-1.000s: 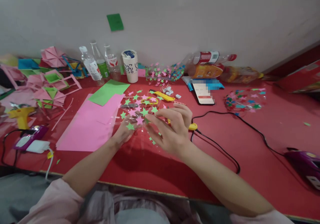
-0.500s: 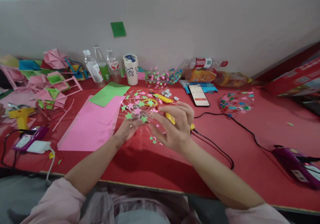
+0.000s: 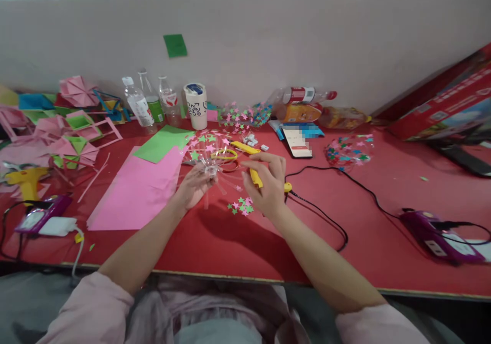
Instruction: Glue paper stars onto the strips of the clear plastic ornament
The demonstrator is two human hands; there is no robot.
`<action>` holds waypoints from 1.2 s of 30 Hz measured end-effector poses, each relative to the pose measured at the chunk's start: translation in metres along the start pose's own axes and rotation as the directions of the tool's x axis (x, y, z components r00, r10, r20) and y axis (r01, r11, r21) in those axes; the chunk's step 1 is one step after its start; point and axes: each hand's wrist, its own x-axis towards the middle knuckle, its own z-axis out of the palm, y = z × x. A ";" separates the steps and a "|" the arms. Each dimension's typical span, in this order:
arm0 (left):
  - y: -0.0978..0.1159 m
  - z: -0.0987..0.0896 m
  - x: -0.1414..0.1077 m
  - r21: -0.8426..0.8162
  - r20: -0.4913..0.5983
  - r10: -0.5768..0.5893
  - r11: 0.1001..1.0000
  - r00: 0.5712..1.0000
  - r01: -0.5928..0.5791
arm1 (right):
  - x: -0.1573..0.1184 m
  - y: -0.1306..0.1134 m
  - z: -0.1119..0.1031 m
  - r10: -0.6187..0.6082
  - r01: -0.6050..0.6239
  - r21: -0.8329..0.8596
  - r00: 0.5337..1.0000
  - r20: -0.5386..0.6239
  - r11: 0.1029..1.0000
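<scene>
My left hand [image 3: 195, 184] has its fingers closed round the base of a clear plastic bottle piece [image 3: 210, 170], cut into thin strips that splay outward. Pink and green paper stars [image 3: 201, 144] dot its far side. To its right, my right hand [image 3: 268, 183] hovers with bent fingers, thumb and forefinger slightly apart; I see nothing between them. A yellow tool [image 3: 255, 178], partly hidden, shows through that gap. Below lies a small heap of loose stars [image 3: 241, 206] on the red table [image 3: 230, 247]. Behind the plastic are yellow-handled scissors [image 3: 225, 154] and a yellow cutter [image 3: 245, 147].
Pink paper sheets [image 3: 134, 196] and a green sheet [image 3: 163, 143] lie left. A yellow glue gun [image 3: 27, 179] and purple power strip [image 3: 44, 213] are farther left. Bottles [image 3: 140, 106], a cup [image 3: 196, 108] and a phone [image 3: 296, 140] stand or lie behind. A black cable [image 3: 370, 203] crosses the right.
My right hand has drawn back from the plastic piece. The piece has tilted, with its base now toward me and its starred side away. More of the loose star heap shows.
</scene>
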 end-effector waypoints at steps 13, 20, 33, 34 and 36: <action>0.006 -0.001 0.003 -0.008 -0.081 -0.027 1.000 0.996 0.027 | -0.011 0.005 0.004 -0.146 0.138 0.120 0.988 0.057 0.983; 0.007 -0.005 0.005 -0.036 -0.070 -0.024 0.999 0.997 0.022 | 0.011 -0.007 -0.002 -0.259 0.249 0.109 0.961 0.096 0.963; 0.012 -0.014 0.013 -0.069 -0.118 0.065 0.995 0.991 -0.074 | 0.049 -0.035 0.004 -0.433 0.434 0.144 0.701 0.567 0.890; 0.011 -0.014 0.013 -0.067 -0.129 0.061 0.995 0.990 -0.070 | 0.047 -0.034 0.007 -0.440 0.438 0.145 0.706 0.555 0.887; 0.009 -0.014 0.013 -0.060 -0.149 0.038 0.997 0.988 -0.047 | 0.044 -0.031 0.010 -0.455 0.446 0.153 0.717 0.528 0.882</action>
